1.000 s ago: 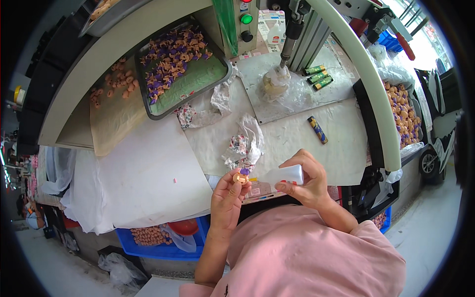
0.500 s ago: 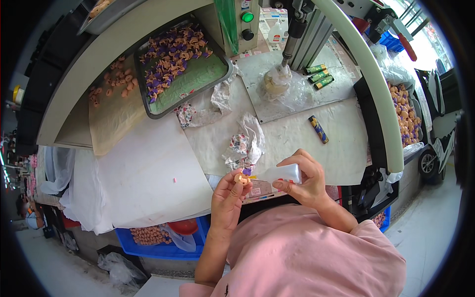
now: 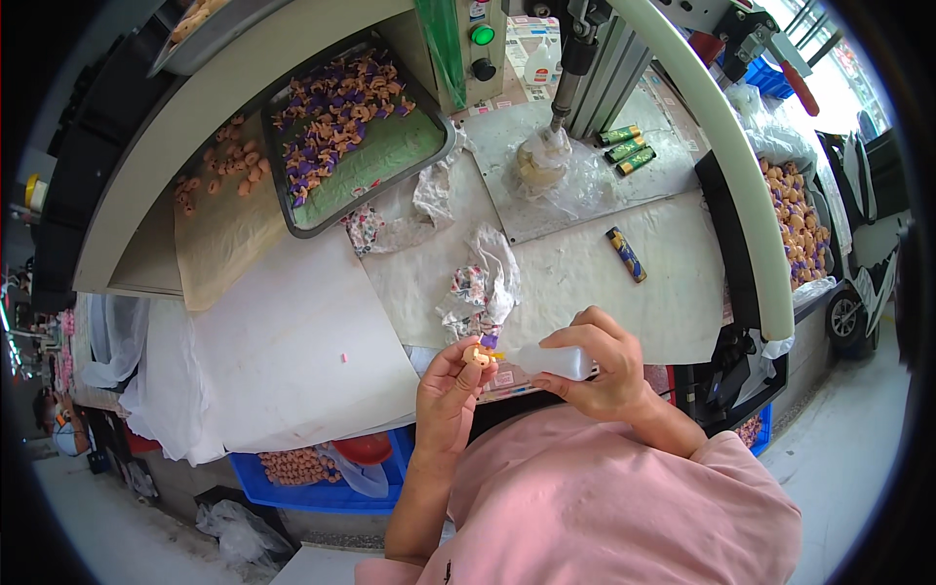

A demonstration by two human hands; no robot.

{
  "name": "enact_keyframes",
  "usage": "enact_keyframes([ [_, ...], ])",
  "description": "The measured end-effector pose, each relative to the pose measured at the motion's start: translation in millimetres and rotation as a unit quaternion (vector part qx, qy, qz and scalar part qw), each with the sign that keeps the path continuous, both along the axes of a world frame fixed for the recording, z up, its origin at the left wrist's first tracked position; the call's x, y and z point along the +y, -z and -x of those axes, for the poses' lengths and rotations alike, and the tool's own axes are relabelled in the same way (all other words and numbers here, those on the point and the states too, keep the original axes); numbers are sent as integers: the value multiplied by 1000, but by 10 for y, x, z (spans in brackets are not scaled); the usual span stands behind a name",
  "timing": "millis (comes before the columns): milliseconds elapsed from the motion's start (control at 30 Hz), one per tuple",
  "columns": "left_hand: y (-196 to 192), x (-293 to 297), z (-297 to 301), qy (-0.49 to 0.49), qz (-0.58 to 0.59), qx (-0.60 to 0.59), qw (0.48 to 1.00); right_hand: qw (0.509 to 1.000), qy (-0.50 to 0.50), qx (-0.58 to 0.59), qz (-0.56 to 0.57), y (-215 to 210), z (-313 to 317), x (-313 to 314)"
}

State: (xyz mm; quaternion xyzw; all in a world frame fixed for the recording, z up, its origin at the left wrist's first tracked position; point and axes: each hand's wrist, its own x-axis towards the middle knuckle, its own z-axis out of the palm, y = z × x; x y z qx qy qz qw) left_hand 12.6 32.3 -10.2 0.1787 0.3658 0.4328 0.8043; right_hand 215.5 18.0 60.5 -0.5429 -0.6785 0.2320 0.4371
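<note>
Between the fingertips of my left hand [image 3: 448, 395] is a small doll figure [image 3: 476, 359], with a flesh-coloured head and a purple body. My right hand [image 3: 609, 366] is wrapped round a white squeeze bottle [image 3: 558, 362], tipped on its side. Its thin yellow nozzle points left at the figure, very close to it; whether they touch I cannot tell. A crumpled, patterned white cloth [image 3: 499, 278] lies on the table just beyond both hands.
A black tray [image 3: 310, 232] of purple-and-flesh figures stands at the far left, beside loose heads [image 3: 252, 161] on brown paper. A press-like machine [image 3: 565, 97] rises at the back. One dark patterned tube [image 3: 626, 255] lies right of the cloth. A blue bin [image 3: 322, 497] sits below the table.
The bottle has turned in my right hand, so its red marking no longer shows. It has shifted slightly left and down. My left hand still holds the figure in nearly the same spot.
</note>
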Motion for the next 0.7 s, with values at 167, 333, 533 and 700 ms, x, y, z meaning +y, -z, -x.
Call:
enact_keyframes([
  [167, 11, -4, 23, -2, -8, -4, 1000, 999, 20, 26, -9, 3, -30, -5],
  [333, -12, -1, 79, 0, 5, -14, 1000, 996, 49, 70, -7, -16, -84, -9],
  [533, -33, -15, 135, 36, 54, -147, 987, 983, 96, 155, 15, 126, -89, 48],
  [700, -119, -19, 109, 49, 77, -194, 977, 959, 130, 211, 136, 377, -7, 208],
])
